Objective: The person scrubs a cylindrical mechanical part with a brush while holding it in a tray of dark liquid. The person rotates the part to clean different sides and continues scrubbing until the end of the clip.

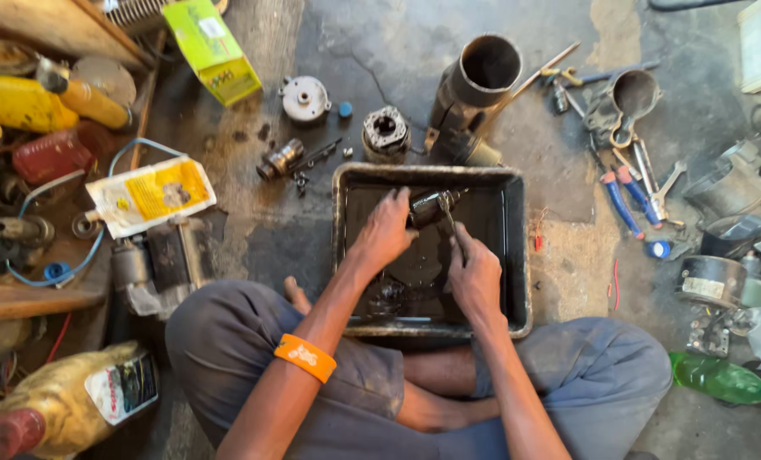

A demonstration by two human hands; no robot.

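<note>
A person sits cross-legged on the concrete floor (397, 60) with a black metal wash tray (517, 247) just in front of the knees, holding dark, oily liquid. The left hand (386, 232) is closed around a small cylindrical motor part (430, 207), holding it tilted over the far half of the tray; its grip is wrapped on the part's left end. The right hand (474, 274) has its grip pinched on a thin brush or pick (451, 223) whose tip touches the part; which of the two it is cannot be told. The part looks wet and black, so cleaning seems to be under way, but grime shows on it and it has not been set aside. Beyond the tray's far rim lie other pieces apart from each other: a round end cap (305, 98), a ribbed stator-like ring (386, 133), a small shaft piece (280, 158) and a large steel housing tube (476, 81). They sit dry on the floor, and whether they are already washed cannot be judged. To the right are blue-handled screwdrivers (621, 200) and pliers, well apart from the hands. On the left lie a squeeze pouch (152, 195) and a yellow oil bottle (21, 102).
</note>
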